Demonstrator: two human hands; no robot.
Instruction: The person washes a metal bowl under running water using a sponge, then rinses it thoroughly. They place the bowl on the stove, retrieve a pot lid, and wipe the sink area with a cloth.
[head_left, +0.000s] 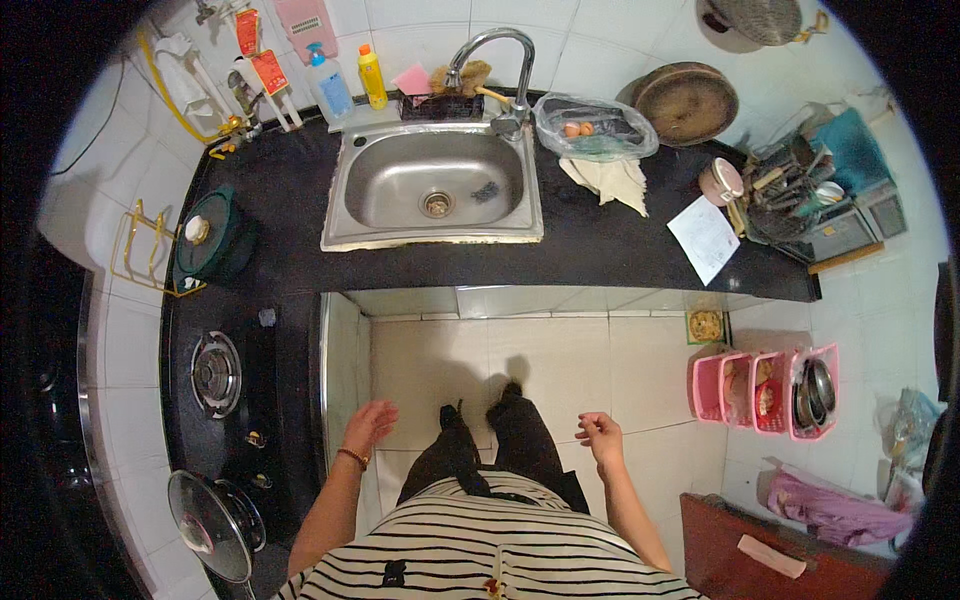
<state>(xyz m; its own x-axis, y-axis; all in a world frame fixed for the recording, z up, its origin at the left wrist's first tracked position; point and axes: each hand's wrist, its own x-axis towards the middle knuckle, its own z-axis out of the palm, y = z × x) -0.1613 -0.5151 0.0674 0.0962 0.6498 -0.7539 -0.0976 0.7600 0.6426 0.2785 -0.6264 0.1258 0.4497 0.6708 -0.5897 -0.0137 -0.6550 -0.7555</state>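
My left hand (371, 427) hangs in the air over the floor, close to the edge of the black counter with the gas stove; it holds nothing and a beaded bracelet circles its wrist. On the other side, my right hand (602, 438) is also in mid-air above the tiles, fingers loosely bent and apart, with nothing in it. Before me a steel sink (397, 176) is set into the dark countertop (600, 259), and a dark scrubber (486, 192) lies in its basin. A chrome faucet (525, 71) arches over the sink.
Right of the sink are a plastic bag with eggs (577, 129), a cloth (611, 180), a paper sheet (703, 238) and a utensil holder (784, 199). Leftward stand a green pot (214, 240), a gas burner (216, 375) and a glass-lidded pan (206, 525). Pink baskets (780, 427) line the right wall.
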